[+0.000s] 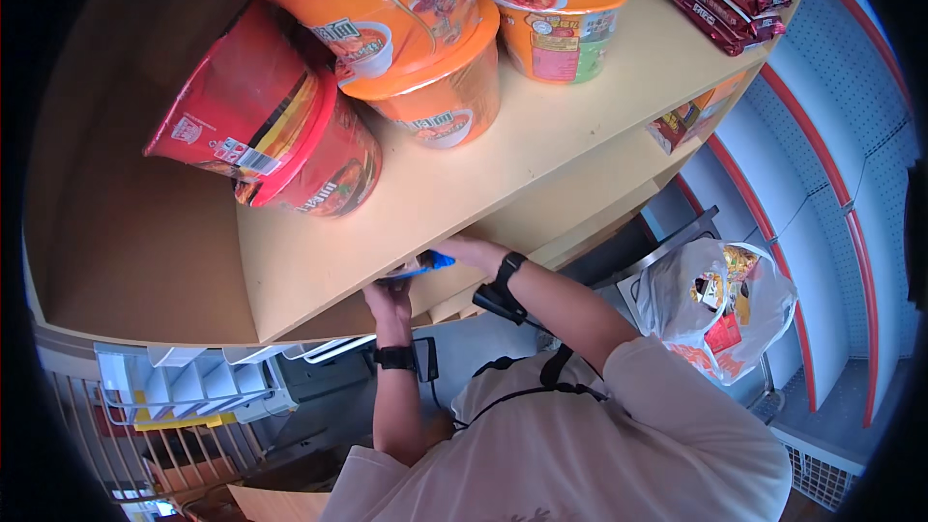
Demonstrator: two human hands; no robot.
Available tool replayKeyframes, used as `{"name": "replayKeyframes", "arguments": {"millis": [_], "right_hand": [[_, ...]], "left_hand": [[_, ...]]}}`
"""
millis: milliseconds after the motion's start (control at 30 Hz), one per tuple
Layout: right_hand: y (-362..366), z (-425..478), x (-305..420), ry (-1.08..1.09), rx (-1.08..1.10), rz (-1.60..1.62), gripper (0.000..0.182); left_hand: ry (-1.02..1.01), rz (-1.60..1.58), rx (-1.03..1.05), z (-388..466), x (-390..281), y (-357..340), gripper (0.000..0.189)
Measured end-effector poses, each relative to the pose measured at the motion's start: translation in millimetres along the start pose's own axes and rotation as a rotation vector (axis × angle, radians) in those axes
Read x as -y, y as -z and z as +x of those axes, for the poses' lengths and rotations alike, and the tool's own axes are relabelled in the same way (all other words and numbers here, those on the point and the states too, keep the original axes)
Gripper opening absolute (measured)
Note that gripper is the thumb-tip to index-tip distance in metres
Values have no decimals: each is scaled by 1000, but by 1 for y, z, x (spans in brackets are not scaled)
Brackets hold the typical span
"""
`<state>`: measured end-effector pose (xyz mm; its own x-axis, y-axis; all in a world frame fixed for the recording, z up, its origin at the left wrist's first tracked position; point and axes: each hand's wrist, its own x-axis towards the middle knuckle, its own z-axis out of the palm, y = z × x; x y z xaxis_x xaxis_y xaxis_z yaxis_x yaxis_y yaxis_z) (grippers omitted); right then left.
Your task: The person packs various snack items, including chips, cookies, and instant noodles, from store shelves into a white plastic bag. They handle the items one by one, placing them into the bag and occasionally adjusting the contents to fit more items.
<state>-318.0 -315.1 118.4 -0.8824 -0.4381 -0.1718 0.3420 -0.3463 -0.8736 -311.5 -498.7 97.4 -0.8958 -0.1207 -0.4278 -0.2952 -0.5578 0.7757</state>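
Observation:
A blue plastic-wrapped packet (pixel 433 262) is partly hidden under the front edge of the upper wooden shelf board. My left hand (pixel 390 306) grips its left end from below, with the fingertips hidden by the shelf. At the packet's right end is my right hand (pixel 470 252), closed on it, with some of its fingers out of sight. Both wrists wear dark bands with small black devices. Above the hands, on the upper shelf, stand stacked red instant noodle tubs (pixel 341 174), stacked orange tubs (pixel 449 105) and a single orange tub (pixel 554 36).
Dark red and green snack packets (pixel 732 3) are stacked at the upper shelf's right end. Small boxes (pixel 681 123) sit on the lower shelf. A white plastic bag (pixel 652 297) with packaged food is at right, before red-edged metal shelving (pixel 772 159). A white basket (pixel 819 471) lies lower right.

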Motion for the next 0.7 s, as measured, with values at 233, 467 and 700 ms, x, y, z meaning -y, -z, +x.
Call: {"name": "replayKeyframes", "arguments": {"millis": [233,467,700], "right_hand": [[-43,-53,-55,61,-368,-522,88],[-53,-182,-6,209,-313,-857,89],[20,-405,31,90,-558,-617,40]], "left_hand": [[29,-52,187,-56,-2,-6,39],[232,59,437,-113,20,-4,51],[650,241,1027,-157,81,-88,71]]}}
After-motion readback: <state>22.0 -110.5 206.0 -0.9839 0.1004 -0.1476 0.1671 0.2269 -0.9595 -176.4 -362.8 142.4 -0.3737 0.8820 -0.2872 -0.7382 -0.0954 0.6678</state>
